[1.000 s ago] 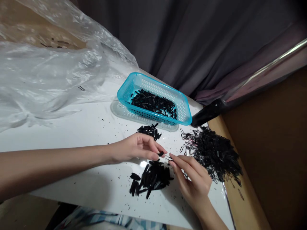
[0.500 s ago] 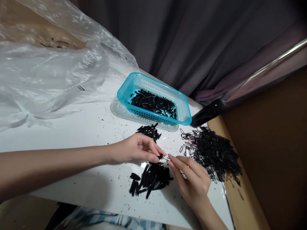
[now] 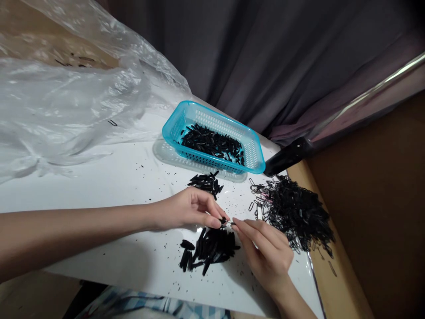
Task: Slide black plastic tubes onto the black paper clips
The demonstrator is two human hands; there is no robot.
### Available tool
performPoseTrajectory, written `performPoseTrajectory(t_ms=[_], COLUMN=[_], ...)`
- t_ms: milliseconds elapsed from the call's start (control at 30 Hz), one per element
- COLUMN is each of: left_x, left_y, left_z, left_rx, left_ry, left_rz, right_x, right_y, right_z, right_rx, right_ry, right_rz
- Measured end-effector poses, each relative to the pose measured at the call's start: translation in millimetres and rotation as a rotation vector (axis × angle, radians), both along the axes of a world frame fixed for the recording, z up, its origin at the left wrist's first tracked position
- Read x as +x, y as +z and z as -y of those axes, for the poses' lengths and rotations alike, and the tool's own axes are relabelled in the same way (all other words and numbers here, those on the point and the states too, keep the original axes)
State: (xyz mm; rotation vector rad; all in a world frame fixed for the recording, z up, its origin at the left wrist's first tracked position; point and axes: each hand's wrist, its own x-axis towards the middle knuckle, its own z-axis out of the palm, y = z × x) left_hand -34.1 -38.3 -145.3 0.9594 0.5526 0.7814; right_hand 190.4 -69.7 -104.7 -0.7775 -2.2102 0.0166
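My left hand pinches a small black piece between thumb and fingers. My right hand meets it fingertip to fingertip, closed on a thin wire clip that I can barely see. Both hands hover just above a pile of short black sleeves on the white table. A tangled heap of black wire clips lies right of my right hand. A smaller pile of black pieces sits behind my left hand.
A turquoise plastic basket holding many black pieces stands at the back of the table. Crumpled clear plastic sheeting covers the left side. A dark curtain hangs behind. A black-handled metal bar crosses at right. Black specks dot the table.
Both hands have drifted slightly down and closer together; the fingertips now meet over the sleeve pile. The piles and basket have not moved.
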Motion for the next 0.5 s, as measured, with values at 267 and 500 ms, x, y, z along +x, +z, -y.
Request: performPoseTrajectory(t_ms=[267, 500], left_x=[0.7, 2.9], left_y=[10.3, 2.9], left_z=[6.5, 1.2], left_rx=[-0.015, -0.04], left_ry=[-0.041, 0.003], left_rz=[0.059, 0.075], right_x=[1.2, 3.3], right_y=[-2.1, 7.2], right_z=[0.2, 4.7], right_rx=[-0.196, -0.245], right_ry=[0.054, 0.039], right_rz=[-0.1, -0.275])
